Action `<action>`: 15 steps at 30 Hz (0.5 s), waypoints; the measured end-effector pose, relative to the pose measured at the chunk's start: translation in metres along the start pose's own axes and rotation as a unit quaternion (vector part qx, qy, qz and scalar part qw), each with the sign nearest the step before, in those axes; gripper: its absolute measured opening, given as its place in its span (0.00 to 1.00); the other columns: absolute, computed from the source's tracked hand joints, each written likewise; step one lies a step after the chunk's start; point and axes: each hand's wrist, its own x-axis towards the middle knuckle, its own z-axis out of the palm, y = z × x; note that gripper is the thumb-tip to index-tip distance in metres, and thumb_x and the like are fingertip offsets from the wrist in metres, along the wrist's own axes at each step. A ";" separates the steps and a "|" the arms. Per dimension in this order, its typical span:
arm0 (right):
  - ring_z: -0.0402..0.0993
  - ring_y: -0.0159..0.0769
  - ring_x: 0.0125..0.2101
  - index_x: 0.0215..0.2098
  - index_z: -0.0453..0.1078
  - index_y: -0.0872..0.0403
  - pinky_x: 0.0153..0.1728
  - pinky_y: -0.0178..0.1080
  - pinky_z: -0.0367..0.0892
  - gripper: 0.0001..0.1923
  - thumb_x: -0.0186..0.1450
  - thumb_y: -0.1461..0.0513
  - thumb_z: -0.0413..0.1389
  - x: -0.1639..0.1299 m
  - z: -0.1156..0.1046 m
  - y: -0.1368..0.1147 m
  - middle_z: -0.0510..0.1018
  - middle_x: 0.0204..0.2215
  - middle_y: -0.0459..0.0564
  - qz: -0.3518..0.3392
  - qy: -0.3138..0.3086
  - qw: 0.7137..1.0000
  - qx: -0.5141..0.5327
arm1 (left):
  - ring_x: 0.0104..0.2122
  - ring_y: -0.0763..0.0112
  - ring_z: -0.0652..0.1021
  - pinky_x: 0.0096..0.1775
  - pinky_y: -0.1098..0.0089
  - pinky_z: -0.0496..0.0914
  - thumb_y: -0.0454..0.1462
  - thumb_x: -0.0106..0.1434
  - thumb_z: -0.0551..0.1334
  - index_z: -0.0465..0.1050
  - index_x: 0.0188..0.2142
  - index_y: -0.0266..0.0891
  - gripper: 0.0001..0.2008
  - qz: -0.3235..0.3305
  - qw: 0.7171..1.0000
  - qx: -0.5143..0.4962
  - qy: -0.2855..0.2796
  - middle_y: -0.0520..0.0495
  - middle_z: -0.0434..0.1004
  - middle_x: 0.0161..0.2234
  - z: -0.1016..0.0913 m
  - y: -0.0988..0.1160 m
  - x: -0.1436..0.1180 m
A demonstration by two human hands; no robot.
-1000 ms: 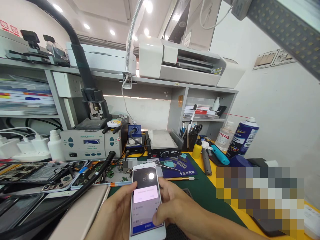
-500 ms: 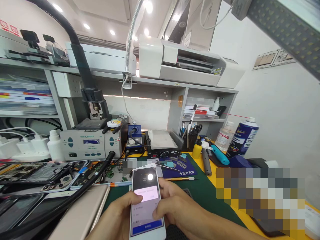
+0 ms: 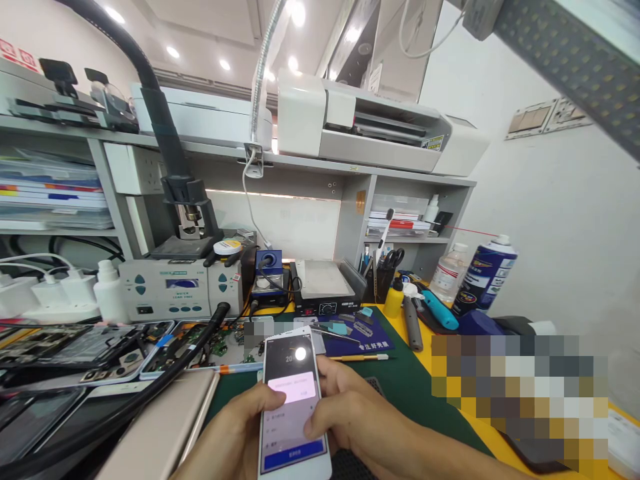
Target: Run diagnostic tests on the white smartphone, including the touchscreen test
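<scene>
Over a cluttered green repair mat (image 3: 410, 387), the left hand (image 3: 235, 433) cradles a white phone (image 3: 293, 400) upright so the right hand (image 3: 350, 420) can steady its edge, thumb on the lit screen.

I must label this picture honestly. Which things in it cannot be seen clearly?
- Head view: text on the white phone is too small to read.
- Pixelated block hides whatever lies on the yellow bench at right.
- Small pixelated patch behind the phone.
- Left hand and right hand are cut by the bottom edge; fingers behind the phone are hidden.
</scene>
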 end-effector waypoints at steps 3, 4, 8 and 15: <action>0.75 0.34 0.27 0.51 0.66 0.54 0.27 0.34 0.65 0.32 0.46 0.69 0.58 0.000 0.000 0.000 0.80 0.32 0.45 0.001 0.002 1.000 0.001 | 0.27 0.57 0.81 0.32 0.60 0.74 0.42 0.68 0.58 0.73 0.54 0.34 0.19 -0.010 1.000 -0.001 -0.007 0.42 0.81 0.31 0.001 0.004 -0.002; 0.75 0.34 0.26 0.51 0.67 0.54 0.27 0.34 0.64 0.32 0.46 0.69 0.58 0.000 0.000 0.000 0.79 0.32 0.45 0.001 0.003 1.000 0.001 | 0.27 0.57 0.81 0.32 0.59 0.74 0.41 0.69 0.58 0.73 0.54 0.34 0.19 -0.015 1.000 -0.003 -0.012 0.42 0.81 0.31 0.001 0.006 -0.003; 0.74 0.33 0.25 0.50 0.67 0.54 0.26 0.33 0.64 0.32 0.45 0.69 0.59 0.000 0.001 0.000 0.79 0.30 0.44 0.000 0.005 1.000 0.001 | 0.33 0.60 0.81 0.35 0.58 0.76 0.41 0.69 0.60 0.72 0.54 0.36 0.17 -0.006 1.000 -0.022 -0.018 0.42 0.81 0.40 0.001 0.010 -0.007; 0.74 0.33 0.25 0.50 0.67 0.54 0.25 0.33 0.64 0.32 0.45 0.69 0.58 0.001 0.001 0.000 0.80 0.31 0.44 0.000 0.005 1.000 0.004 | 0.48 0.58 0.78 0.48 0.55 0.76 0.44 0.67 0.63 0.72 0.53 0.38 0.18 0.049 0.997 -0.052 -0.006 0.44 0.75 0.53 -0.006 0.009 -0.007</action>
